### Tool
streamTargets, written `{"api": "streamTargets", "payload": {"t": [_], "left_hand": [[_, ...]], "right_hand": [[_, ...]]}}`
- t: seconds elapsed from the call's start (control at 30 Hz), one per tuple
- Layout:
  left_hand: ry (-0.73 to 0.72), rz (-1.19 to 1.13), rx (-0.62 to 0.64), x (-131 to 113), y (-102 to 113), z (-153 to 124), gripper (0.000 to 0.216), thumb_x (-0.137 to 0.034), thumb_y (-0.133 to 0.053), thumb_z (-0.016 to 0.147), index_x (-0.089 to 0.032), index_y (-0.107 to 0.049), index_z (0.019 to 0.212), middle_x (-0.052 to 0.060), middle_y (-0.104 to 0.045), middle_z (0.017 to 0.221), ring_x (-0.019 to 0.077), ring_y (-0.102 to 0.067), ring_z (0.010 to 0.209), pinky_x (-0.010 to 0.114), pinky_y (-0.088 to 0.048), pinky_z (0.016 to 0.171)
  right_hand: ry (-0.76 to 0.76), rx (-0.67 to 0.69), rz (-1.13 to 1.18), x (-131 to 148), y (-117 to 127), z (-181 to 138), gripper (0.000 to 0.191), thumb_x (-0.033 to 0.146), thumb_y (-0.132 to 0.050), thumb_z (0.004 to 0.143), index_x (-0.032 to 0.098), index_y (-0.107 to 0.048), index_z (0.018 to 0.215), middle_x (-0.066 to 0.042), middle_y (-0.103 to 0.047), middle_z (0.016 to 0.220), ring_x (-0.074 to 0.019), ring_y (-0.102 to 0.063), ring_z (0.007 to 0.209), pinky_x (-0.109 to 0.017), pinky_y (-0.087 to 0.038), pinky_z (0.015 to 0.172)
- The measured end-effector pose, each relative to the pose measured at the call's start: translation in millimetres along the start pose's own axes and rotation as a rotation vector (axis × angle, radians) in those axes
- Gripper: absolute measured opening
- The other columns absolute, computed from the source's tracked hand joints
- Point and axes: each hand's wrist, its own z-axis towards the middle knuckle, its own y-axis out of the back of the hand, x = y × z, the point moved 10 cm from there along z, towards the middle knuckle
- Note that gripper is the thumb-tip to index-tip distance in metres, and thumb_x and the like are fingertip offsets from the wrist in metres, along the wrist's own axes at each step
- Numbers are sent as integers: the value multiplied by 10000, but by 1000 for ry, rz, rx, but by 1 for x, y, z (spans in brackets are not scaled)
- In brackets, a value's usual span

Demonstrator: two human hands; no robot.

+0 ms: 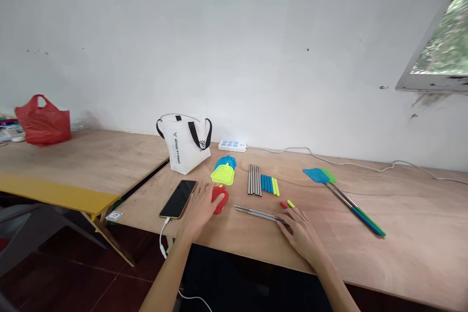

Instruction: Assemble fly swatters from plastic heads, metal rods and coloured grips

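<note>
Left hand (201, 204) touching red swatter heads (221, 205), right hand (300, 232) on the ends of metal rods (258, 213) (whether either grips cannot be told)

The rods (253, 180) look like shiny metal to me, the swatter heads (222, 174) plastic, the phone (179, 197) glossy, the table (420, 234) matt wood

two hands (200, 204), two long-handled swatters (316, 175), one red grip (283, 204), three yellow grips (277, 187), one phone (178, 199), one white bag (185, 150), one red bag (46, 124)

Single head view: close, above near edge of table (413, 200), facing forward-down past far edge to wall (256, 58).
</note>
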Motion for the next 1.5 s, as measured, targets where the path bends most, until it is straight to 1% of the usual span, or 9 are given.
{"api": "streamTargets", "payload": {"t": [0.07,0.13,0.23,0.37,0.5,0.6,0.8,1.0,1.5], "left_hand": [[-98,-135,-39,-26,10,-7,379,-469,-450,1014,-246,-551,1304,90,-596,1345,297,-522,1270,417,-413,1048],[-205,-223,6,-55,1,-15,338,-450,-493,1011,-254,-570,1275,64,-613,1297,269,-537,1245,384,-413,1047],[-434,-271,138,-100,-38,-31,287,-414,-525,1016,-287,-596,1263,34,-583,1321,231,-559,1200,346,-427,1018],[-549,-158,123,-122,-82,-42,279,-312,-488,1045,-334,-602,1298,28,-608,1188,229,-563,1115,378,-422,944],[-554,-148,105,-120,-91,-43,288,-225,-449,1053,-341,-621,1252,17,-616,1119,216,-563,1067,367,-410,882],[-553,-147,94,-114,-87,-39,297,-191,-416,1052,-316,-635,1209,26,-620,1129,219,-563,1081,374,-401,897],[-469,-160,50,-89,-76,-23,243,-220,-411,1057,-287,-629,1140,16,-627,1126,217,-568,1085,384,-398,949],[-452,-126,37,-87,-80,-24,174,-404,-557,1015,-252,-593,1091,18,-616,1123,236,-567,1068,389,-395,929],[-494,-180,62,-88,-88,-23,128,-326,-483,1055,-231,-567,1038,23,-601,1119,213,-569,1055,368,-400,942]], "right_hand": [[2,-2,-23,1,2,0,305,365,-434,1043,306,-717,1140,-65,-699,1149,-256,-603,1214,-422,-492,975],[1,-3,-51,1,2,0,307,370,-439,1042,327,-722,1155,-64,-682,1211,-266,-577,1253,-432,-479,987],[7,10,-78,1,-1,-1,296,400,-459,1037,361,-711,1187,-50,-647,1306,-282,-527,1316,-453,-455,1008],[-54,-32,-92,-12,-3,-3,325,426,-444,1039,345,-664,1265,-49,-647,1323,-265,-571,1249,-457,-447,1005],[-191,-144,-114,-35,2,-9,366,350,-368,1047,318,-635,1296,-58,-688,1227,-261,-623,1120,-443,-478,925],[-192,-168,-103,-43,0,-12,383,322,-351,1035,312,-605,1322,-59,-692,1201,-259,-627,1091,-431,-488,896],[-309,-185,-139,-67,0,-18,316,433,-389,1017,264,-656,1032,-78,-702,1016,-277,-645,951,-424,-482,790],[-250,-156,-121,-61,-9,-19,341,406,-355,1027,270,-660,1093,-85,-690,1118,-276,-631,1015,-427,-476,821],[-33,-115,-94,-31,-8,-9,327,349,-375,1041,292,-695,1064,-73,-657,1269,-252,-607,1144,-438,-477,972]]}}
